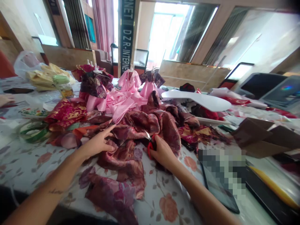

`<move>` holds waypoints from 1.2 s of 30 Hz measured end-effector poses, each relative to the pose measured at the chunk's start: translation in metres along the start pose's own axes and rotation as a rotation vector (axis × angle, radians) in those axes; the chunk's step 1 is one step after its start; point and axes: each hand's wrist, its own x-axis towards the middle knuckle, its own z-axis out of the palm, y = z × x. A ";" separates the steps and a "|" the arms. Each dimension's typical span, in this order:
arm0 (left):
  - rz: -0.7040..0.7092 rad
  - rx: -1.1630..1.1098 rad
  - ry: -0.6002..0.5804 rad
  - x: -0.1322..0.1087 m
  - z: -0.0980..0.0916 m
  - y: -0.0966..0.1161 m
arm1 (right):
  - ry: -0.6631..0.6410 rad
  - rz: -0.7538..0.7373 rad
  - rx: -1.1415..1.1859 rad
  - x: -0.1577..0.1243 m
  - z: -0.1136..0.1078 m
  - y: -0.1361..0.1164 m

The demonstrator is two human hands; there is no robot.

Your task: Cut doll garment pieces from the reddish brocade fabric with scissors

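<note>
My right hand (pixel 162 153) is closed around a pair of scissors with red handles (pixel 150 148). Their metal blades point up and left, against a heap of maroon patterned brocade fabric (pixel 142 123). To the left, my left hand (pixel 100 142) rests at the edge of the same fabric, its thumb and fingers spread apart. A folded length of this cloth trails between my hands toward the table's front edge, ending in a purple-maroon piece (pixel 112 195). Parts of the left fingertips are hard to make out against the cloth.
Small dress forms in pink (pixel 129 79) and dark brocade dresses (pixel 96 82) stand behind the heap. A green tape roll (pixel 32 132) lies left; a tablet (pixel 217 184) and an open cardboard box (pixel 264 134) are right. Another person's hand (pixel 6 99) shows at the far left.
</note>
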 end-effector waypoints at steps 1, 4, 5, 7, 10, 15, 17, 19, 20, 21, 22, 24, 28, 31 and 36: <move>-0.008 0.016 -0.059 0.009 0.001 0.002 | 0.016 0.008 0.005 0.008 0.002 0.004; 0.017 0.063 -0.130 0.050 0.009 0.005 | 0.072 0.042 0.027 0.039 0.006 0.018; 0.036 0.054 -0.121 0.066 0.011 0.006 | 0.089 0.053 0.031 0.051 0.007 0.022; 0.077 0.027 -0.088 0.100 0.015 0.006 | 0.114 0.071 0.026 0.072 0.009 0.032; 0.121 -0.004 -0.010 0.142 0.011 0.003 | 0.125 0.079 0.003 0.101 0.010 0.045; 0.184 0.021 0.114 0.168 -0.002 -0.005 | 0.104 0.107 -0.031 0.142 0.010 0.060; 0.198 0.066 0.158 0.167 -0.002 -0.008 | 0.096 0.117 -0.040 0.155 0.010 0.062; 0.211 0.117 0.215 0.164 0.000 -0.010 | 0.095 0.124 -0.054 0.164 0.009 0.061; 0.218 0.139 0.244 0.162 0.001 -0.010 | 0.097 0.127 -0.066 0.166 0.008 0.059; 0.226 0.155 0.272 0.160 0.003 -0.011 | 0.101 0.130 -0.080 0.166 0.006 0.057; 0.235 0.164 0.298 0.157 0.005 -0.011 | 0.107 0.132 -0.098 0.164 0.005 0.054; 0.253 0.163 0.336 0.152 0.009 -0.010 | 0.124 0.139 -0.142 0.157 0.002 0.047; 0.243 0.100 0.315 0.136 0.016 -0.007 | 0.155 0.174 -0.247 0.127 -0.008 0.029; 0.208 0.053 0.185 0.120 0.020 -0.003 | 0.110 0.182 -0.315 0.092 -0.018 0.019; 0.184 0.011 -0.001 0.088 0.029 0.007 | -0.069 0.114 -0.400 0.020 -0.036 0.013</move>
